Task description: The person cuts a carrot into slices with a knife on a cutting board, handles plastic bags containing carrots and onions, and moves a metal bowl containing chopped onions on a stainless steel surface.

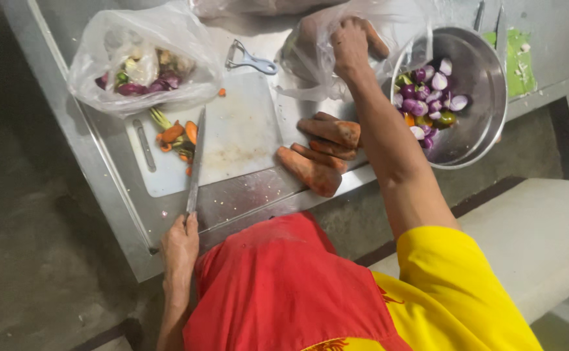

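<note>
Between your two hands lie the carrots [320,153], long sides across the table. Your right hand [351,40] grips the plastic bag [310,55] beyond them; your left hand [179,244] holds the knife [196,162], farther off.

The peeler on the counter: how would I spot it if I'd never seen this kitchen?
Start at the white cutting board on the steel counter. Just beyond its far edge, between two clear plastic bags, lies the peeler. It is the only pale blue-grey tool with a loop-shaped head; the long knife lies on the board instead.
</note>
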